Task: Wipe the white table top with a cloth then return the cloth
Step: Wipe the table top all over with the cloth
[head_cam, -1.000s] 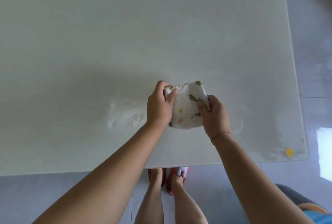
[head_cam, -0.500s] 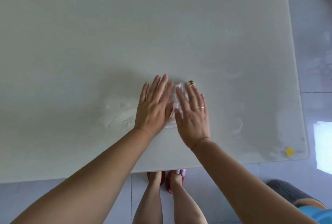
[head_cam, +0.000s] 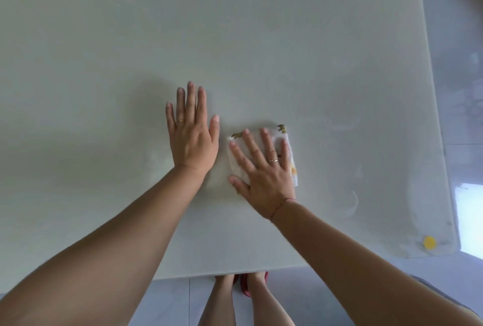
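1. Hands seen from above on a white table top (head_cam: 235, 38) — both lie flat with fingers straight and spread, gripping nothing.
2. Right hand (head_cam: 264, 169) presses a folded, patterned cloth (head_cam: 274, 132) against the table, right of centre and towards the near edge.
3. Left hand (head_cam: 192, 137) rests on bare table just beside the cloth, not touching it.
4. Half a second ago both palms covered the cloth together — the left has since slid off, so flattening looks finished and one-handed wiping seems about to begin.
5. Faint streaks (head_cam: 352, 200), possibly damp smears, show further right.
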`<control>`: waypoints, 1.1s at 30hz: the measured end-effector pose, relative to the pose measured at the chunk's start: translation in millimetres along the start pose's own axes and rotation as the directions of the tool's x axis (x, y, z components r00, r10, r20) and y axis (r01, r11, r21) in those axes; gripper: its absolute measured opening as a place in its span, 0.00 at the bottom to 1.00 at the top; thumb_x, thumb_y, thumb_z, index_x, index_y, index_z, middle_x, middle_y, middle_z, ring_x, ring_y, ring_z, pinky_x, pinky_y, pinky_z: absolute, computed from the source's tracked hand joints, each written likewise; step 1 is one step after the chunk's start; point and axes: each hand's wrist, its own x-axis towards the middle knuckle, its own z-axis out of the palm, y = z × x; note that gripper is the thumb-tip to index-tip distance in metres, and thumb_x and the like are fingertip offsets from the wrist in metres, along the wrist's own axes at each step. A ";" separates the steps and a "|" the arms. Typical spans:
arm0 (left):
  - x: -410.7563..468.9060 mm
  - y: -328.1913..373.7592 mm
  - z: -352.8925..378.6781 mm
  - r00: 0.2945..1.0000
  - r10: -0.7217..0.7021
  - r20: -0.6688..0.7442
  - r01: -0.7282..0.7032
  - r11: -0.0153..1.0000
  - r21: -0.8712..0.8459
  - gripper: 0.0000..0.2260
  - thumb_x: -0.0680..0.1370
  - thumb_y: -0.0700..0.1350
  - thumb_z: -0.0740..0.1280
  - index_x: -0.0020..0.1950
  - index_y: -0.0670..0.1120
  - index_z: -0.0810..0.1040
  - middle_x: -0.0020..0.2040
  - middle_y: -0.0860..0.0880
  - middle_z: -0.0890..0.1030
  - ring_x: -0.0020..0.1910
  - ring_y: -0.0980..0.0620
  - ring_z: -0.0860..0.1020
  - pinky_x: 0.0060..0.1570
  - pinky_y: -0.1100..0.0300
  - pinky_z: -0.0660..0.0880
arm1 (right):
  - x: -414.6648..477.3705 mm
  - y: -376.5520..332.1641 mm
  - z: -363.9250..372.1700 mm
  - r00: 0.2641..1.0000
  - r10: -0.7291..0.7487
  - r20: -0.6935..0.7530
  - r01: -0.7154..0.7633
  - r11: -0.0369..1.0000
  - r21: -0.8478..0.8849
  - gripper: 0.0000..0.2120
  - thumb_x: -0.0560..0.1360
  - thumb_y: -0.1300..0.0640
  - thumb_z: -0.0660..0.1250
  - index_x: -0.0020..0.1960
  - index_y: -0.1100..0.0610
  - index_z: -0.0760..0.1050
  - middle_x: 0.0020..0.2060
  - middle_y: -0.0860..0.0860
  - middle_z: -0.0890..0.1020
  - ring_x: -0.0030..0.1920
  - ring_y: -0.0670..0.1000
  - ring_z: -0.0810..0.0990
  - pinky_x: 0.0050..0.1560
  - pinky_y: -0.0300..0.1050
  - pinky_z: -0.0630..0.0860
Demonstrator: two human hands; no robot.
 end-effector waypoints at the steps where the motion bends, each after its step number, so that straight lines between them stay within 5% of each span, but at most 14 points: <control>1: 11.3 -2.8 0.7 1.000 -0.005 0.004 0.005 1.000 0.007 0.27 0.80 0.53 0.50 0.77 0.42 0.57 0.78 0.42 0.56 0.77 0.42 0.53 0.74 0.46 0.45 | 9.0 12.3 -2.7 0.999 0.047 -0.011 -0.047 0.999 0.008 0.31 0.76 0.35 0.48 0.76 0.44 0.51 0.77 0.49 0.55 0.76 0.58 0.49 0.72 0.66 0.48; 6: 33.6 -5.8 15.0 0.999 -0.017 0.051 0.018 1.000 -0.011 0.27 0.81 0.53 0.53 0.78 0.43 0.53 0.79 0.45 0.52 0.78 0.45 0.50 0.75 0.50 0.44 | 35.5 21.5 -7.1 0.919 0.385 -0.084 -0.378 0.921 0.088 0.31 0.75 0.37 0.43 0.77 0.44 0.45 0.77 0.46 0.47 0.77 0.55 0.43 0.72 0.63 0.39; 9: 32.8 -6.3 15.9 0.999 -0.028 0.029 0.028 1.000 -0.007 0.27 0.81 0.53 0.49 0.78 0.43 0.54 0.78 0.45 0.54 0.78 0.45 0.51 0.75 0.51 0.45 | 11.1 -19.3 4.3 0.991 0.087 -0.098 -0.082 0.995 0.056 0.30 0.76 0.41 0.50 0.77 0.46 0.51 0.76 0.47 0.53 0.76 0.58 0.48 0.71 0.69 0.46; 12: 33.6 -5.5 11.9 1.000 -0.023 0.018 0.023 1.000 -0.014 0.26 0.80 0.50 0.48 0.77 0.43 0.56 0.78 0.44 0.56 0.77 0.45 0.53 0.75 0.50 0.47 | 7.2 3.4 2.5 0.965 -0.258 -0.054 0.256 0.966 -0.043 0.29 0.77 0.42 0.53 0.76 0.46 0.54 0.76 0.47 0.58 0.76 0.58 0.52 0.70 0.69 0.52; 14: 33.1 -4.3 11.4 1.000 -0.021 0.012 0.022 1.000 -0.023 0.25 0.80 0.49 0.50 0.77 0.43 0.57 0.78 0.44 0.57 0.77 0.45 0.54 0.75 0.49 0.48 | 30.8 39.3 -8.5 0.957 -0.285 -0.060 0.279 0.955 -0.103 0.28 0.77 0.43 0.53 0.76 0.45 0.55 0.75 0.48 0.61 0.76 0.56 0.55 0.70 0.67 0.52; 17: 31.8 -3.5 11.8 1.000 -0.029 -0.005 0.029 0.999 -0.027 0.25 0.80 0.47 0.53 0.76 0.42 0.59 0.77 0.43 0.58 0.77 0.44 0.56 0.75 0.49 0.50 | 73.3 75.9 -23.8 0.991 0.077 -0.106 -0.082 0.996 -0.046 0.28 0.77 0.43 0.48 0.76 0.44 0.51 0.76 0.47 0.57 0.76 0.54 0.51 0.71 0.67 0.46; 20: 34.6 -3.0 10.9 1.000 -0.028 0.002 0.028 0.999 -0.016 0.25 0.80 0.48 0.52 0.76 0.41 0.60 0.77 0.42 0.60 0.76 0.43 0.57 0.74 0.48 0.51 | 85.2 38.6 -21.1 0.932 0.335 -0.134 -0.329 0.942 0.066 0.29 0.76 0.43 0.46 0.76 0.43 0.48 0.77 0.45 0.51 0.77 0.55 0.46 0.70 0.69 0.38; 23: 34.1 -3.6 10.4 1.000 -0.026 0.006 0.026 1.000 -0.012 0.25 0.80 0.47 0.52 0.76 0.41 0.60 0.76 0.42 0.60 0.76 0.43 0.58 0.74 0.47 0.53 | 68.1 3.2 -10.1 0.994 -0.010 -0.109 0.007 1.000 -0.025 0.29 0.76 0.43 0.50 0.76 0.45 0.51 0.76 0.47 0.55 0.77 0.57 0.49 0.68 0.73 0.44; 26: 32.8 -4.0 11.2 1.000 -0.024 0.005 0.025 1.000 -0.010 0.24 0.80 0.47 0.52 0.76 0.41 0.60 0.76 0.43 0.60 0.76 0.44 0.58 0.74 0.48 0.52 | 79.6 42.0 -21.4 0.958 -0.278 -0.067 0.271 0.957 -0.105 0.28 0.77 0.44 0.52 0.76 0.45 0.55 0.75 0.47 0.59 0.76 0.56 0.53 0.67 0.74 0.51; 29: 33.1 -3.2 11.4 0.999 -0.042 0.034 0.042 0.999 -0.004 0.25 0.79 0.47 0.50 0.76 0.42 0.59 0.77 0.43 0.59 0.76 0.44 0.56 0.75 0.48 0.51 | 112.4 84.6 -34.3 0.997 -0.020 -0.078 0.011 0.994 -0.109 0.28 0.76 0.43 0.47 0.76 0.42 0.50 0.76 0.45 0.55 0.77 0.53 0.50 0.68 0.74 0.46; 31: 33.2 -3.2 10.9 0.998 -0.046 0.038 0.046 0.999 -0.008 0.25 0.80 0.47 0.50 0.76 0.42 0.59 0.77 0.43 0.59 0.76 0.44 0.56 0.75 0.48 0.51 | 127.4 81.1 -36.8 0.949 0.295 -0.109 -0.292 0.956 0.037 0.29 0.75 0.42 0.43 0.76 0.41 0.45 0.77 0.43 0.50 0.77 0.52 0.45 0.68 0.72 0.39; 33: 33.3 -3.5 10.7 0.999 -0.038 0.030 0.038 0.999 -0.016 0.24 0.80 0.47 0.52 0.76 0.42 0.59 0.77 0.43 0.59 0.76 0.44 0.56 0.75 0.47 0.52 | 125.9 41.7 -32.7 0.895 0.432 -0.113 -0.419 0.900 0.122 0.30 0.75 0.43 0.44 0.76 0.41 0.43 0.77 0.43 0.47 0.77 0.53 0.42 0.67 0.71 0.35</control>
